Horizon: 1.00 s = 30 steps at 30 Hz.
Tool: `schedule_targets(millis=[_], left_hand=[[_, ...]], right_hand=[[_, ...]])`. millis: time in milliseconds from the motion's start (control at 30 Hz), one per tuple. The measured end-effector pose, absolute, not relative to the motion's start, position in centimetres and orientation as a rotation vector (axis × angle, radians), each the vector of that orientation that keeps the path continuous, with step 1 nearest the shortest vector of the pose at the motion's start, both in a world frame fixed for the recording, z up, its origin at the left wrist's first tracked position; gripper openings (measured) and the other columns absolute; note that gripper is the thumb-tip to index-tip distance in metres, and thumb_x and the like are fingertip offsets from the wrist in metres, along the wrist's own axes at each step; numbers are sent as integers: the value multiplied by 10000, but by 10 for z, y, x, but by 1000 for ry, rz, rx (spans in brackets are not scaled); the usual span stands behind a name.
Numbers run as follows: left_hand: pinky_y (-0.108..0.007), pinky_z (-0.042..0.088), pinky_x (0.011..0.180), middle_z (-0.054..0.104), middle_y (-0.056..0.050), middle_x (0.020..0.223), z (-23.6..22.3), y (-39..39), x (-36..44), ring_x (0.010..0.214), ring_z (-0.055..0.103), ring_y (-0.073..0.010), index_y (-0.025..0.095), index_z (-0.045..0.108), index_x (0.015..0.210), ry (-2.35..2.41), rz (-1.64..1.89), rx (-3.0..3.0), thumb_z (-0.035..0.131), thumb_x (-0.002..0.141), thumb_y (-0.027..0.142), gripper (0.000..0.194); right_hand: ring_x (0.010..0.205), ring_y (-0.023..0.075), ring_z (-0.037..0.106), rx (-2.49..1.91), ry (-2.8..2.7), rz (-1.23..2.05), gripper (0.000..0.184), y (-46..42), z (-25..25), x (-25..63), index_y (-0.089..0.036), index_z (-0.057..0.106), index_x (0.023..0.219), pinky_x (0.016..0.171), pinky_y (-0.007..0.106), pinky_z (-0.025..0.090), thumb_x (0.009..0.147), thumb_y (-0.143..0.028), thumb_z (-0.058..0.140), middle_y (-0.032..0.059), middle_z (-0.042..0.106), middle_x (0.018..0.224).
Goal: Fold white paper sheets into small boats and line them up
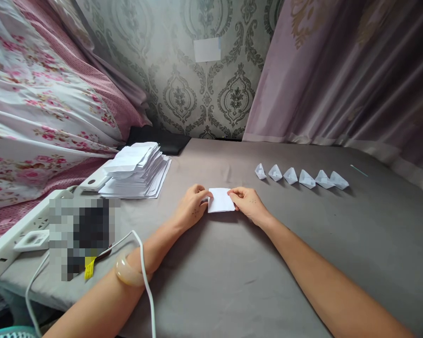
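A small folded sheet of white paper (221,200) is held between my two hands, just above the grey cloth (229,263). My left hand (193,205) pinches its left edge, thumb on top. At the upper right corner, my right hand (248,202) grips the paper between thumb and fingers. The fingers beneath the paper are partly hidden. To the right of my hands stands a row of several folded white paper boats (291,176).
A tall stack of white paper (137,169) sits at the left. Beside it lie a white power strip (21,225) and a plug adapter (31,240). A white cable (141,249) crosses my left forearm. Curtains (303,84) hang behind, and a thin stick (358,170) lies far right.
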<state>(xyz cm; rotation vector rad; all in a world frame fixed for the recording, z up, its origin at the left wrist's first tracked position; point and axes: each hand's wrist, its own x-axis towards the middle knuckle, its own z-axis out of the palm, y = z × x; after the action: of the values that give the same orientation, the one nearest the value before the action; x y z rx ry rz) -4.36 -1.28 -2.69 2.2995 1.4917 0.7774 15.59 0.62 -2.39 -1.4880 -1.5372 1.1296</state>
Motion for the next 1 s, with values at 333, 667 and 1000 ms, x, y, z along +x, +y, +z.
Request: schedule_targets(millis=[333,667,1000], left_hand=[[-286,464,734,555,-67,1076,-17,-18,-44,940,553,-188,254,628,1051,1421,506,2579,356,910,202,310],[-295,454,761,600,-66,1014,-15,-14,-45,928,540,-192,222,669,948,1400,638,2581,401,907,213,271],[-303,437,751,601,-58,958,-20,-12,-46,912,533,-199,225,682,883,1387,822,2286,518,829,242,174]], right_hand=[[818,141,574,-1498,-2361,506,420,-4,-8,175,-272,677,1018,704,233,405,765,-52,423,36,585,1067],[813,146,567,-1420,-2380,650,440,1,-2,183,-266,665,996,698,239,413,698,-48,427,28,592,1072],[1036,196,498,-1251,-2291,679,236,0,-8,176,-259,681,970,875,318,404,788,-235,533,54,521,1105]])
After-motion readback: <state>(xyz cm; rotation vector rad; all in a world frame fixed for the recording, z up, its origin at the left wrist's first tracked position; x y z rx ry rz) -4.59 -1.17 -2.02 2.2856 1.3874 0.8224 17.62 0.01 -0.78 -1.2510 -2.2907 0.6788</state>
